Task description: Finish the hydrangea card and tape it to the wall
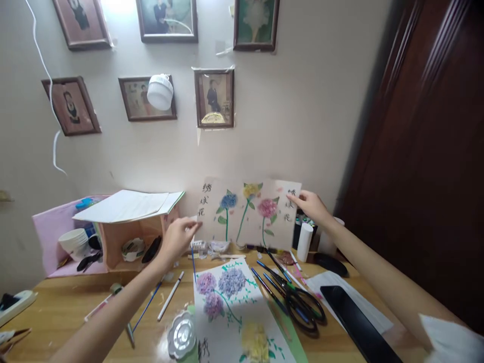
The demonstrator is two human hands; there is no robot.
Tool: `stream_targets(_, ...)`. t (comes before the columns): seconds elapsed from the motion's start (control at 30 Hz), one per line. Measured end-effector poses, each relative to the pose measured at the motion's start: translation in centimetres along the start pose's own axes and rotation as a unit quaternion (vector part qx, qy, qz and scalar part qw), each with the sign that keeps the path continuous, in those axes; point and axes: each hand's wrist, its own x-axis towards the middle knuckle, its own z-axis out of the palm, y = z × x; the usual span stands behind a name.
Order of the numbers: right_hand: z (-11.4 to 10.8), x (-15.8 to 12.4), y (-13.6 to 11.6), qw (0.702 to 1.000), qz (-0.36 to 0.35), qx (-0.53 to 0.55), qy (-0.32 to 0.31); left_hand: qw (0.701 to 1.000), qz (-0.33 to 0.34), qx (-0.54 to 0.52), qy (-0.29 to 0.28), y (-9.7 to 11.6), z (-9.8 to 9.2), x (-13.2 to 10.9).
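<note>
A tan sheet painted with three flowers, blue, yellow and pink, stands upright against the wall at the back of the desk. My left hand pinches its lower left edge. My right hand grips its upper right edge. On the wooden desk in front of me lies a second flower painting with purple, blue and yellow blooms.
Black scissors and several brushes and pens lie right of the flat painting. A dark phone rests on white paper. A flower-shaped palette sits near the front edge. A pink box with cups and papers stands at left. Framed pictures hang on the wall.
</note>
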Motion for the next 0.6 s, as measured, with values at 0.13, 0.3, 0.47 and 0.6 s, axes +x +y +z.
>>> stream_targets(0.13, 2.8, 9.4, -2.2, 0.994, -0.025, -0.076, 0.068, 0.997, -0.066, 0.017, 0.03, 0.7, 0.9, 10.6)
stream_targets(0.3, 6.6, 15.2, -2.7, 0.986, -0.016, -0.151, 0.074, 0.986, -0.155, 0.011, 0.053, -0.1, 4.3, 17.2)
stream_targets(0.47, 8.6, 16.6, -1.8, 0.98, -0.003, -0.184, 0.079, 0.976, -0.207, 0.008, 0.064, -2.2, 6.6, 19.2)
stream_targets(0.6, 9.4, 17.0, -0.8, 0.978, 0.004, -0.187, 0.093, 0.974, -0.221, 0.007, 0.059, -3.7, 7.6, 19.8)
